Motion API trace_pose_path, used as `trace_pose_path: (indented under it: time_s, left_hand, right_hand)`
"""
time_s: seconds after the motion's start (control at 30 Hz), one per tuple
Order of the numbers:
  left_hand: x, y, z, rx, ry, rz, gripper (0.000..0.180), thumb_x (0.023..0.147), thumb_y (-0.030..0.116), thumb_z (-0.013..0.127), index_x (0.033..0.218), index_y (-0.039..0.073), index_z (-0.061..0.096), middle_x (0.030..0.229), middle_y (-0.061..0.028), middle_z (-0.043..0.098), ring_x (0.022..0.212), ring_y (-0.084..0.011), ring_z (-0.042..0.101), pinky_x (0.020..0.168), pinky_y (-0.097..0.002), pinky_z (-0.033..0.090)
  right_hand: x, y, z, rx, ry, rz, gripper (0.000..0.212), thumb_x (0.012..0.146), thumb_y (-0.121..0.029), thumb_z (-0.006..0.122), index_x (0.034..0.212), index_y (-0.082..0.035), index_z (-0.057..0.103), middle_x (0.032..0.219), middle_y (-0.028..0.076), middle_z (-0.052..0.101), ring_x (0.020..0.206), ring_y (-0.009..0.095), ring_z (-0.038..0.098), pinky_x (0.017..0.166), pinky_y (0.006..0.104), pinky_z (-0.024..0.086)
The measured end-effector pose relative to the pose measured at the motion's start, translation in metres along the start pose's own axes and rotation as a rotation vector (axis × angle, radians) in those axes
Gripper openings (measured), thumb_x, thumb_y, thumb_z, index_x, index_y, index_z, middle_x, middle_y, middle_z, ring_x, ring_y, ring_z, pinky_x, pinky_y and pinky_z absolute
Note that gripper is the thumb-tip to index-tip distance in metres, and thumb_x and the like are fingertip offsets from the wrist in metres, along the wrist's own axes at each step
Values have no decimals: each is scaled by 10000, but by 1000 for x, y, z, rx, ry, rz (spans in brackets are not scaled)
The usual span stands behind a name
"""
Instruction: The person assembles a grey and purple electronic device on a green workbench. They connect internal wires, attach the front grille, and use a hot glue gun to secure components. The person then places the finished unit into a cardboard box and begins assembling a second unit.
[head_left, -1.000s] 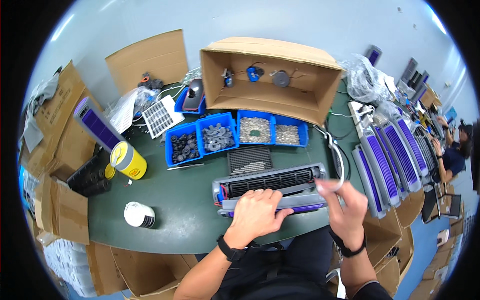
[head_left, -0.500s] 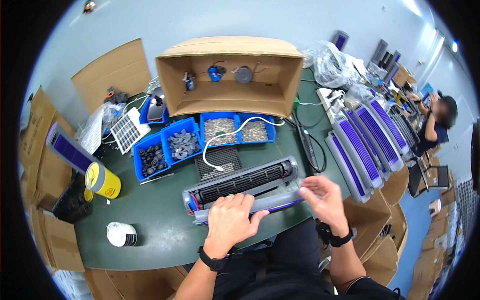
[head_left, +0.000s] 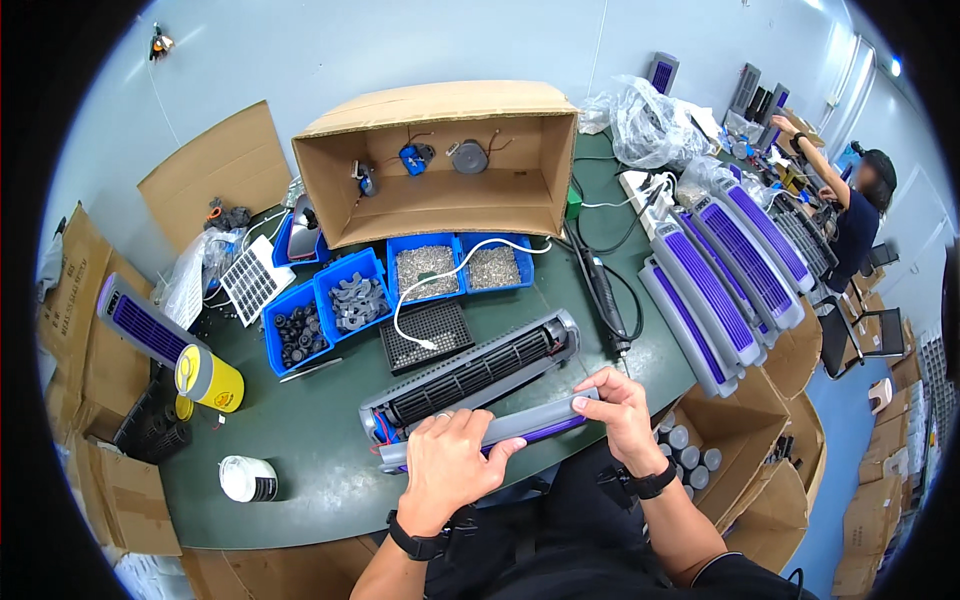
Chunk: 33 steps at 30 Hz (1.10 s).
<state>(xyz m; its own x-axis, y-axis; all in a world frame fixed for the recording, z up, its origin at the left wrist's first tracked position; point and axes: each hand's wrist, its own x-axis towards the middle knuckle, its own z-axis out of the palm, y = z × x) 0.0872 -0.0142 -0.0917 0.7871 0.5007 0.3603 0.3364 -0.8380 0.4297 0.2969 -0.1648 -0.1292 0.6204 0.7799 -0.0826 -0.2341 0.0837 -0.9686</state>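
A grey and purple front cover [head_left: 540, 422] of a small tower fan lies slanted along the near edge of the table. My left hand [head_left: 450, 462] is closed over its left part, the thumb along the cover. At its right end my right hand [head_left: 622, 420] pinches the cover between thumb and fingers. Just beyond it rests the grey fan housing [head_left: 568, 338], opened, with a black ribbed cylindrical rotor [head_left: 470, 378] inside. Red and blue wires [head_left: 382, 428] show at the housing's left end. My left hand hides part of the cover and the housing's near edge.
Blue bins [head_left: 298, 335] of small parts stand beyond the housing, before a cardboard box [head_left: 430, 205] with motors. An electric screwdriver [head_left: 604, 295] and several purple fans [head_left: 710, 290] are to the right. A yellow canister [head_left: 212, 380] and white jar [head_left: 247, 480] stand left. A co-worker [head_left: 860, 215] sits far right.
My right hand has moved slightly left and down and now pinches the cover's right end. That end has swung nearer to me, away from the housing. The co-worker's arm has reached up.
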Motion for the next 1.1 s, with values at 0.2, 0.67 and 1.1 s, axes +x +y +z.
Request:
trace_pose_path:
  time_s: [0.2,0.67,1.1]
  left_hand:
    - [-2,0,2,57,46,17,468,786,495,866,879,52,746,771,-99,705,694,-315,689,654,-414,522]
    - [-4,4,1,45,28,11,466,781,483,874,878,46,741,749,-102,690,685,-321,680,650,-419,513]
    - [-4,6,2,62,26,-9,471,777,497,868,870,54,733,751,-104,684,705,-325,684,668,-427,515]
  right_hand:
    - [8,18,-1,127,-28,-54,148,872,20,777,974,-29,682,909,27,709,832,89,636,776,245,468]
    - [2,31,-7,-126,-97,-207,294,899,-202,732,1080,29,720,983,59,708,897,116,632,799,256,477]
    - [4,34,-7,-190,-85,-204,234,888,-131,642,1017,48,719,910,76,714,851,125,629,775,275,476]
